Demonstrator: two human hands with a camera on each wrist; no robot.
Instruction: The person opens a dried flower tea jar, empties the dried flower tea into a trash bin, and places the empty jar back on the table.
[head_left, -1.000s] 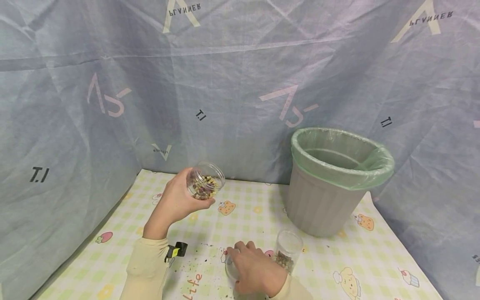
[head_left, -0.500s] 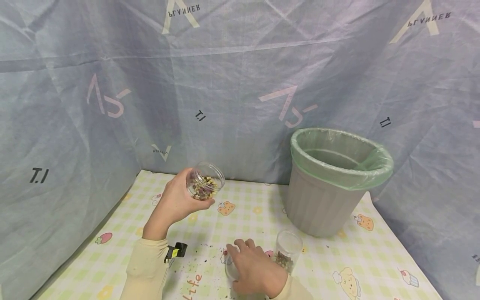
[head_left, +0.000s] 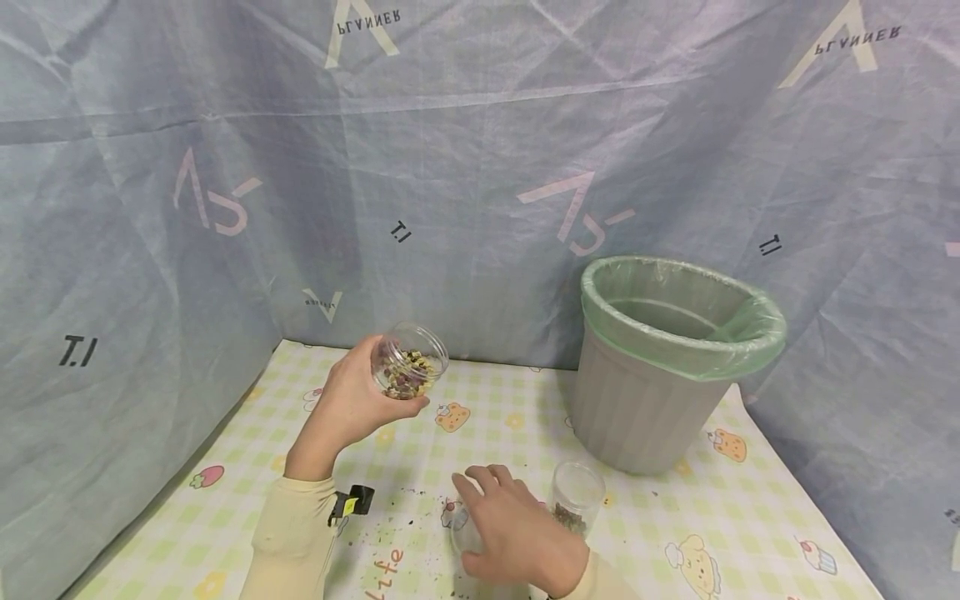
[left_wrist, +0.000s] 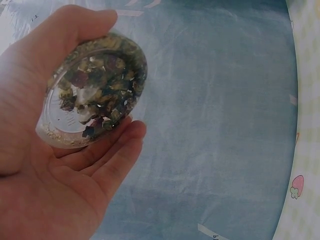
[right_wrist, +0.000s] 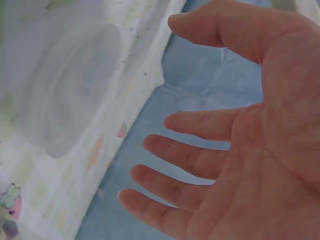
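Note:
My left hand [head_left: 348, 398] grips a clear plastic jar [head_left: 411, 363] with no lid on it, tilted with its mouth toward the right. Dried flower bits in yellow and purple lie in it, seen through the base in the left wrist view. My right hand [head_left: 519, 533] is over the front of the table, fingers spread and nothing in them. Below it sits a clear round piece [right_wrist: 75, 90], partly hidden in the head view; whether it is a lid or a shallow container I cannot tell. Beside that hand a second clear jar [head_left: 579, 485] holds brownish dried bits.
A grey bin [head_left: 637, 408] with a green liner [head_left: 675, 354] stands at the back right. Dark crumbs are scattered on the checked tablecloth [head_left: 495, 433] near the front. Grey-blue fabric [head_left: 465, 208] hangs behind and at both sides.
My right hand has shifted slightly to the right, off the clear round piece, and its fingers have spread. The left hand and its jar have stayed almost still.

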